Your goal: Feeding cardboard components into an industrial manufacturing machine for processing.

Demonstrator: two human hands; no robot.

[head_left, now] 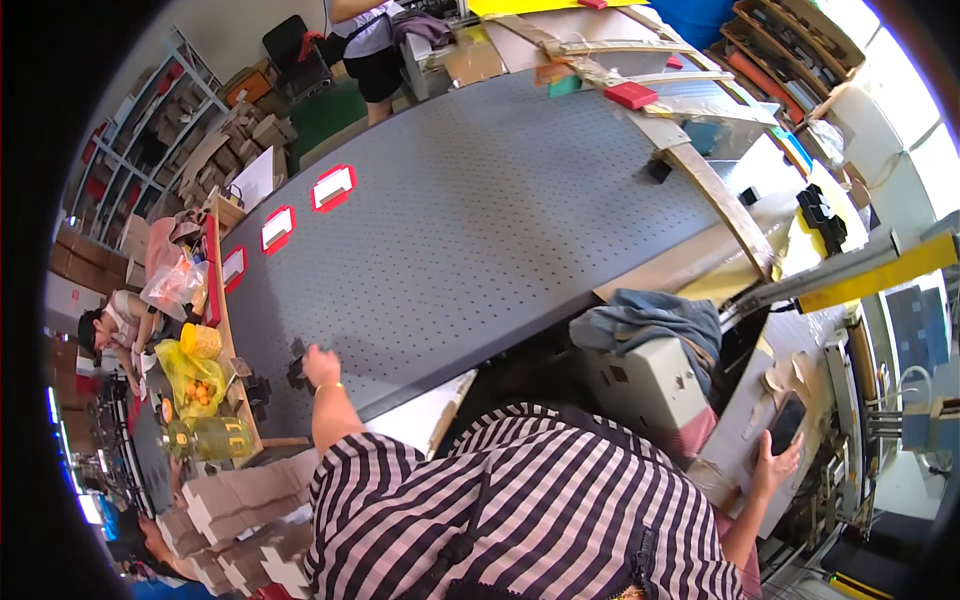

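My left hand (pixel 321 367) is over the near left end of a grey perforated belt table (pixel 450 220), its fingers curled. A small black object (pixel 297 373) shows right beside the fingertips; how the fingers meet it is too small to tell. Far to the right, my right hand (pixel 775 466) is wrapped round a dark phone (pixel 787 422), held upright above a cardboard-covered surface (pixel 735 450). Along the left of the belt lie white pieces with red edges, one of them a white card (pixel 332 187).
A wooden rail (pixel 228 320) borders the belt's left end, with a yellow bag of orange fruit (pixel 195 385) and a plastic jar (pixel 222 438) behind it. Blue-grey cloth (pixel 650 325) drapes a pale box (pixel 655 385). Stacked cardboard (pixel 245 500) stands lower left. Other people are at the left and far side.
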